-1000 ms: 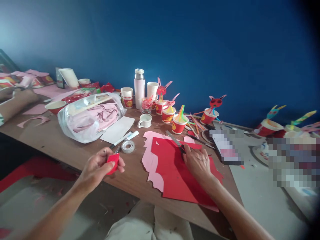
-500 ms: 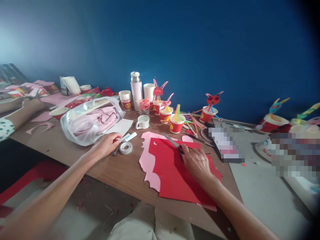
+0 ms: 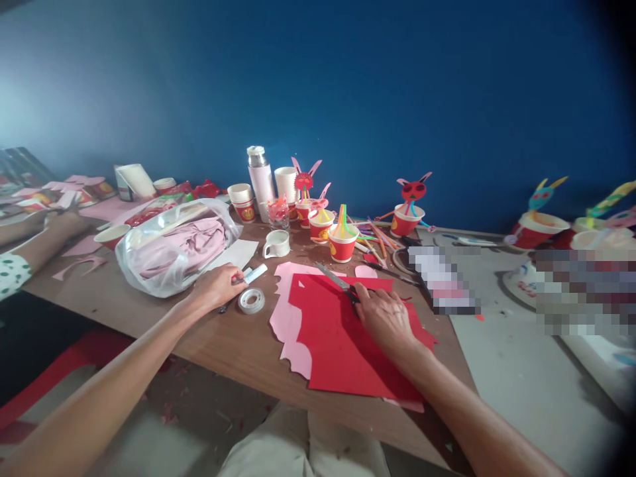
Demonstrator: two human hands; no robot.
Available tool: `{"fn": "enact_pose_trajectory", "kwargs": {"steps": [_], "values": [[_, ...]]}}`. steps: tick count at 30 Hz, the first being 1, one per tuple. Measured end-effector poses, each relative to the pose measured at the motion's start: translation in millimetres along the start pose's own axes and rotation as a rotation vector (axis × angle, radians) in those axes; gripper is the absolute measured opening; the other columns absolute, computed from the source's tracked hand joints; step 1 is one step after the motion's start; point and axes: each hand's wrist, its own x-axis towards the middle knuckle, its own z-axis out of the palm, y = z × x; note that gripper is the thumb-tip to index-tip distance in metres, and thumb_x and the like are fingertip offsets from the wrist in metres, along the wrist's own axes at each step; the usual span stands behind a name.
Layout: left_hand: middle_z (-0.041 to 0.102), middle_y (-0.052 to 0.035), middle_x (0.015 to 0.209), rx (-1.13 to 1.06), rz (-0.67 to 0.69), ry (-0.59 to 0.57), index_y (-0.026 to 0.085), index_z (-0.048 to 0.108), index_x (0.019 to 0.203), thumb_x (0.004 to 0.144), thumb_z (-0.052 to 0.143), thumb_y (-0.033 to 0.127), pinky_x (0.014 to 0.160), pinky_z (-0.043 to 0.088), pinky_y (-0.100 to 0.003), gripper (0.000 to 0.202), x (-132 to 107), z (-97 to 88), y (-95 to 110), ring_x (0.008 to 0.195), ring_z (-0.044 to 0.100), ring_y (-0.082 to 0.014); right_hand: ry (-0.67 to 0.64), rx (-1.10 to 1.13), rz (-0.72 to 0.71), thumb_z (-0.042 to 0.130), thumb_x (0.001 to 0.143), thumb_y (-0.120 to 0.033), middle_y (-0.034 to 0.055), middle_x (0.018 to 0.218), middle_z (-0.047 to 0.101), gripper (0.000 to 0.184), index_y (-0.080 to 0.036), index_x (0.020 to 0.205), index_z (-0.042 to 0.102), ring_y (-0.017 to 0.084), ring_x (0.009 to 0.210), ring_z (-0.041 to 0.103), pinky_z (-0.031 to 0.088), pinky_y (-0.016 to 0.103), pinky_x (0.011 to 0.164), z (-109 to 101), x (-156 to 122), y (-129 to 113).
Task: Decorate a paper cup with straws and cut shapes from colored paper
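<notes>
My left hand is closed at the near end of a white glue stick; a small red patch shows at its fingertips. A roll of clear tape lies just beside the glue stick, and a small dark object is partly hidden under the hand. My right hand is closed around the black handles of scissors, whose blades point away to the left. Under the scissors lies a red paper sheet, over a pink sheet with a cut, wavy edge.
A plastic bag of pink material sits left. Behind are a white mug, a thermos, paper cups with straws and a red-faced figure. A blurred-out phone-like object lies right. A co-worker's hands are far left.
The view has shifted slightly. My left hand, the glue stick and the tape roll have moved a little to the right over the table. My right hand stays on the scissors.
</notes>
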Motion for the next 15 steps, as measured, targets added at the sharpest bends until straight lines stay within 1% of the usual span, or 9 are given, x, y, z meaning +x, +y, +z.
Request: {"fn": "enact_pose_trajectory", "kwargs": {"steps": [4, 6, 10, 13, 15], "values": [[0.065, -0.0039, 0.078, -0.017, 0.021, 0.039, 0.014, 0.063, 0.087, 0.075, 0.049, 0.041, 0.058, 0.034, -0.024, 0.033, -2, -5.8, 4, 0.066, 0.053, -0.0151, -0.005, 0.018, 0.003, 0.047, 0.084, -0.016, 0.0077, 0.076, 0.067, 0.024, -0.017, 0.108, 0.055, 0.023, 0.079, 0.060, 0.027, 0.031, 0.071, 0, 0, 1], [0.062, -0.0028, 0.073, -0.049, 0.016, 0.063, 0.011, 0.062, 0.086, 0.076, 0.047, 0.039, 0.059, 0.034, -0.024, 0.033, 2, -11.7, 4, 0.064, 0.051, -0.0140, -0.009, 0.022, 0.001, 0.047, 0.085, -0.017, 0.0082, 0.077, 0.067, 0.024, -0.017, 0.108, 0.055, 0.023, 0.080, 0.060, 0.027, 0.031, 0.070, 1, 0, 1], [0.059, -0.0007, 0.068, -0.169, -0.009, 0.112, 0.011, 0.059, 0.082, 0.072, 0.050, 0.036, 0.058, 0.038, -0.023, 0.029, 22, -23.6, 4, 0.063, 0.053, -0.0144, -0.019, 0.023, 0.005, 0.046, 0.085, -0.017, 0.0083, 0.076, 0.067, 0.026, -0.016, 0.110, 0.054, 0.024, 0.080, 0.060, 0.028, 0.031, 0.070, 0, 0, 1], [0.057, 0.0003, 0.062, -0.220, -0.042, 0.121, 0.014, 0.057, 0.074, 0.065, 0.055, 0.033, 0.055, 0.039, -0.024, 0.021, 40, -30.7, 6, 0.059, 0.053, -0.0152, -0.035, 0.025, 0.002, 0.046, 0.086, -0.017, 0.0082, 0.077, 0.068, 0.026, -0.016, 0.111, 0.053, 0.024, 0.081, 0.060, 0.028, 0.031, 0.070, 0, 0, 1], [0.055, 0.0008, 0.058, -0.239, -0.050, 0.119, 0.016, 0.055, 0.067, 0.064, 0.057, 0.032, 0.053, 0.038, -0.025, 0.017, 48, -34.3, 9, 0.056, 0.053, -0.0153, -0.041, 0.028, 0.001, 0.045, 0.086, -0.017, 0.0082, 0.078, 0.068, 0.026, -0.016, 0.110, 0.053, 0.024, 0.081, 0.060, 0.028, 0.031, 0.070, -1, 0, 1]]}}
